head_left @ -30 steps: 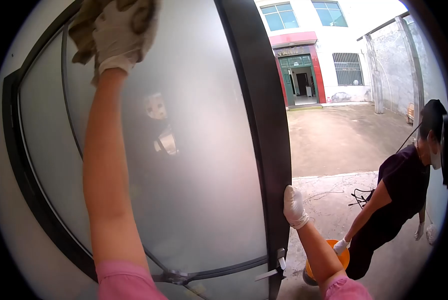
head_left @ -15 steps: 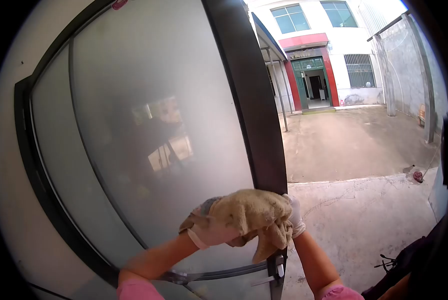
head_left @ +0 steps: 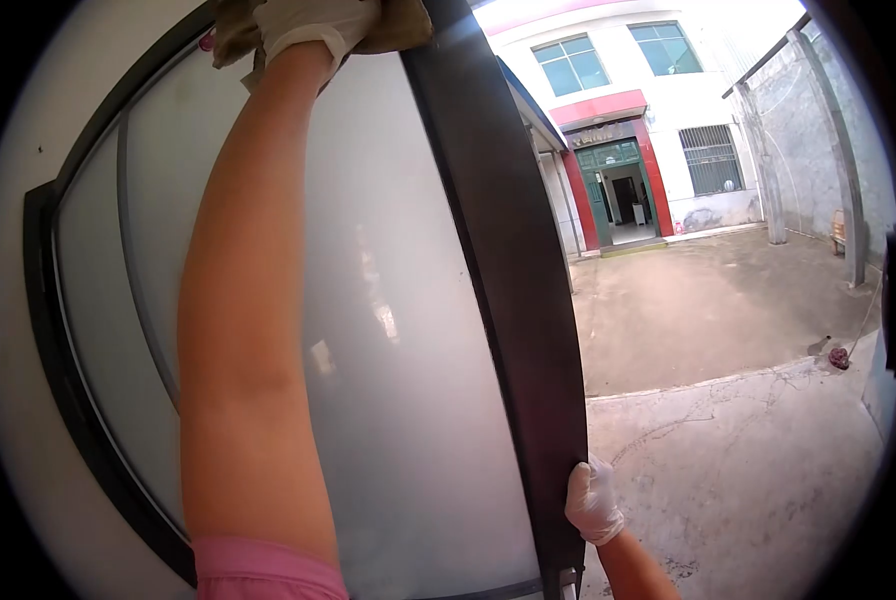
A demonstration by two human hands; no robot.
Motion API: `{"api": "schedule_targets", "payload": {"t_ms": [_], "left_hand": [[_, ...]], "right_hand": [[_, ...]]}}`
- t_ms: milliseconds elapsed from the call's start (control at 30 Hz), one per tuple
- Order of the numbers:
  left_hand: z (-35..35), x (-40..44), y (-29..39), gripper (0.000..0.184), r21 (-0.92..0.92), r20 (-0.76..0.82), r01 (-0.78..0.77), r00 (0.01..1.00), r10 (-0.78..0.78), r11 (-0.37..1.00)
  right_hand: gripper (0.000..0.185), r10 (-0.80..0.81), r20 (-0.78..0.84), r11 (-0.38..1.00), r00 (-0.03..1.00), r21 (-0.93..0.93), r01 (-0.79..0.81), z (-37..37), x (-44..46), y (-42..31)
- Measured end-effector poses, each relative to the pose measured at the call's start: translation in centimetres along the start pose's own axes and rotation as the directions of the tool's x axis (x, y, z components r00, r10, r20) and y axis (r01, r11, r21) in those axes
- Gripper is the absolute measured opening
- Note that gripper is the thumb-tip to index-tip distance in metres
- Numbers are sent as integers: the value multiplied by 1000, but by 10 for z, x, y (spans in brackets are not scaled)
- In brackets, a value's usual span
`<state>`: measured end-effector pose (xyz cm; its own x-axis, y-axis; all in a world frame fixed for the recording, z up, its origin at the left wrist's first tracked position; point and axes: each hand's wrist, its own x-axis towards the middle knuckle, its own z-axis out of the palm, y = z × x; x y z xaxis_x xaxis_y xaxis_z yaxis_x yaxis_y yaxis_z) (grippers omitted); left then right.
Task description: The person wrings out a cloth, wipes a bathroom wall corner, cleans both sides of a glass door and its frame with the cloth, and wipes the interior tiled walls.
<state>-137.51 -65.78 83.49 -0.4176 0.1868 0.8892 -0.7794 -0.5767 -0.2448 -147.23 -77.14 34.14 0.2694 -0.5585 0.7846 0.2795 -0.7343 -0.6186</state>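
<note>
My left hand (head_left: 313, 22), in a whitish glove, is raised to the top of the view. It presses a tan cloth (head_left: 398, 24) against the upper part of a frosted glass pane (head_left: 408, 260). The fingers are mostly hidden by the back of the glove and the cloth. Lower right, my right hand (head_left: 595, 502), gloved too, is closed round the outer edge of the door's dark frame (head_left: 513, 340). A small piece of the door handle (head_left: 567, 578) shows beneath it.
Beyond the door lies a concrete yard (head_left: 708, 310). A white building with a red-framed doorway (head_left: 623, 195) stands across it. A small dark red object (head_left: 839, 358) rests on the ground at right, near the grey wall (head_left: 818, 130).
Both hands were together at the cloth near the lower door edge. My left hand has carried the cloth up the glass; my right hand has left it and holds the frame lower down.
</note>
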Motion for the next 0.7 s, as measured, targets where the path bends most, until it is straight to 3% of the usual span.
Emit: {"api": "schedule_targets", "payload": {"t_ms": [33, 100, 133, 167, 233, 300, 400, 467, 533, 567, 600, 633, 667, 700], "left_hand": [[-4, -3, 3, 39, -57, -45, -20, 999, 17, 998], [2, -14, -11, 55, -134, 80, -31, 996, 42, 990], [-12, -40, -5, 58, -160, 3, -88, 996, 89, 983], [-23, -68, -7, 51, -94, -5, -285, 958, 286, 954], [-69, -149, 2, 67, -164, 30, -335, 938, 344, 928], [-108, -207, 3, 72, -417, 284, -261, 872, 398, 870], [-125, -229, -10, 58, -519, 343, -232, 825, 449, 823], [-124, -207, -25, 49, -401, 315, -432, 763, 564, 808], [-122, -178, -55, 59, -283, 297, -408, 823, 484, 868], [-115, -162, -76, 57, -240, 174, -414, 871, 458, 878], [-107, -148, -104, 52, -164, 201, -328, 912, 357, 930], [-103, -132, -136, 45, -190, 118, -249, 955, 273, 950], [-98, -118, -176, 44, -63, -1, -264, 964, 265, 962], [-92, -109, -222, 47, -2, -84, -119, 989, 119, 993]], "right_hand": [[32, 26, 18, 998, 999, -59, -25, -3, -2, -1], [32, 21, 2, 999, 1000, -38, -21, -5, -2, -7], [32, 20, -9, 1000, 1000, -13, -20, -7, -6, -13], [32, 56, -7, 998, 998, -7, -56, -6, -8, -18], [33, 122, -42, 973, 992, -193, -128, -5, -23, 19], [31, 203, -42, 932, 978, -299, -206, -5, -27, 32], [29, 324, -2, 830, 946, -480, -285, -4, -27, 14], [41, 128, -80, 954, 988, -263, -145, -4, -27, 25], [55, -40, -207, 999, 977, -29, 35, -1, -28, 38], [55, 15, -203, 996, 979, -88, -34, -6, -34, 42], [57, 71, -198, 984, 978, -148, -101, -11, -40, 46], [58, 126, -193, 964, 973, -209, -166, -16, -45, 50], [59, 147, -191, 957, 971, -222, -188, -17, -45, 50], [59, 147, -188, 960, 971, -210, -186, -20, -49, 51]]}}
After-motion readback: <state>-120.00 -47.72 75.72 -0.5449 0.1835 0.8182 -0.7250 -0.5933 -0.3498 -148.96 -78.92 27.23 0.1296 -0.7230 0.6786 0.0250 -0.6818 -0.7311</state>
